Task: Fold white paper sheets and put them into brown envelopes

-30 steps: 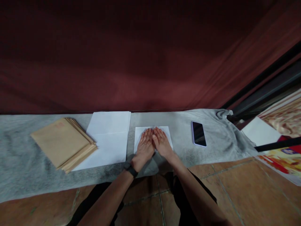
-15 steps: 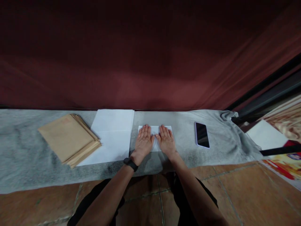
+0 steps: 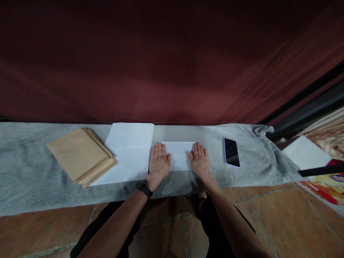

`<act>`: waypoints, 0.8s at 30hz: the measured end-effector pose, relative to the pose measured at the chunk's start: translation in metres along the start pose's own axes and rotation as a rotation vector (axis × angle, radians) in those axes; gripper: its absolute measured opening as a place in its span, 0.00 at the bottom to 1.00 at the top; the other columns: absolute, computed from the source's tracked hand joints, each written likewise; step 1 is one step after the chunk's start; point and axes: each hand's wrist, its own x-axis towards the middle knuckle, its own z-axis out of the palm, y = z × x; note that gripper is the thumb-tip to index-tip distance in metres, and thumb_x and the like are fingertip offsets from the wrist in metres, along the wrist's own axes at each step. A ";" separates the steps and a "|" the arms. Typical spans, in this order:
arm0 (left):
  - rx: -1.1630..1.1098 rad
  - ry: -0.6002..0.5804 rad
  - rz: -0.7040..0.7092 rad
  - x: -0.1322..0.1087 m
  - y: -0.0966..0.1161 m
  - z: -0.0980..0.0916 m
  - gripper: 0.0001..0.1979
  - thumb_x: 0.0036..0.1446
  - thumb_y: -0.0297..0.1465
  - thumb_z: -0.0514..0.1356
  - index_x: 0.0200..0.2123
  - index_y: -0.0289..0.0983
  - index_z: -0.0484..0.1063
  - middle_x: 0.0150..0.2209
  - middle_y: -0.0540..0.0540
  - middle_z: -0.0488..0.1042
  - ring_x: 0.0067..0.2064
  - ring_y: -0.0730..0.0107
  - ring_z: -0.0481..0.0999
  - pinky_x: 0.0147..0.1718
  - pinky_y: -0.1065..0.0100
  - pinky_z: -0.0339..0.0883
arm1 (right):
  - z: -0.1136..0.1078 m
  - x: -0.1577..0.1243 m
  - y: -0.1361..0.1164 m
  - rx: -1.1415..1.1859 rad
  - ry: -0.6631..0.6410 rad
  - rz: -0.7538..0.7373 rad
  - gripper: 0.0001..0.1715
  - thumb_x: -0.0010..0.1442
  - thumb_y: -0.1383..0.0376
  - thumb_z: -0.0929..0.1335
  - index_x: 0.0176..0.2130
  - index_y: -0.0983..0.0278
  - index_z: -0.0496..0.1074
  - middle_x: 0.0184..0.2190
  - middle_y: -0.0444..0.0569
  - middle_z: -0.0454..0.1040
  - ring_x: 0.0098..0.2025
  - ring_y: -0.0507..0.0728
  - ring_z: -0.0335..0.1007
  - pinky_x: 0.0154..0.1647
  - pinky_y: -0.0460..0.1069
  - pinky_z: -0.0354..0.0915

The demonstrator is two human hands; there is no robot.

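A folded sheet of white paper (image 3: 179,156) lies flat on the grey cloth in front of me. My left hand (image 3: 159,160), with a black band on its wrist, rests palm down at the paper's left end, fingers stretched forward. At the right end lies my right hand (image 3: 199,159), also flat, thumb pointing inward. The middle of the paper shows between the two hands; its ends are partly hidden under them. Just left of my left hand is a stack of larger white sheets (image 3: 131,154) with a crease across the top one.
Brown envelopes (image 3: 77,154) are piled at the left, overlapping the white sheets. A phone (image 3: 231,152) with a pale purple edge lies to the right on the grey cloth (image 3: 255,161). Behind rises a dark red curtain (image 3: 172,96); tiled floor (image 3: 268,208) lies in front.
Both hands have slid apart, the left one to the left and the right one to the right, from the paper's middle to its ends. More of the paper shows.
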 end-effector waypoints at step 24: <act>-0.125 -0.098 0.311 -0.062 0.032 -0.012 0.34 0.69 0.42 0.49 0.71 0.27 0.50 0.73 0.32 0.49 0.75 0.52 0.44 0.71 0.47 0.43 | -0.016 -0.050 -0.013 0.064 -0.078 -0.303 0.37 0.74 0.54 0.54 0.73 0.70 0.47 0.72 0.62 0.53 0.74 0.62 0.47 0.72 0.62 0.48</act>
